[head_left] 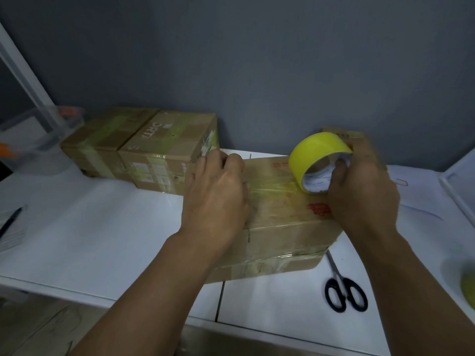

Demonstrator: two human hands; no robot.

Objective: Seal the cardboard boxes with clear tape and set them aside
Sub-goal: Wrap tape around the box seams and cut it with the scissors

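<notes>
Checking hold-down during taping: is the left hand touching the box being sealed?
Touching. The head view shows the left hand lying flat on the top left of the cardboard box, no gap visible.

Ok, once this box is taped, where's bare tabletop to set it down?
Widest bare patch: table left of the box, in front of the two sealed boxes. Right side is crowded: scissors and a second tape roll at the edge.

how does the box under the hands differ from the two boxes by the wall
The box under the hands lies at the front of the table and carries red print; the two boxes by the wall stand untouched side by side, one with pale lettering. The front box looks larger. All are brown cardboard with tape.
</notes>
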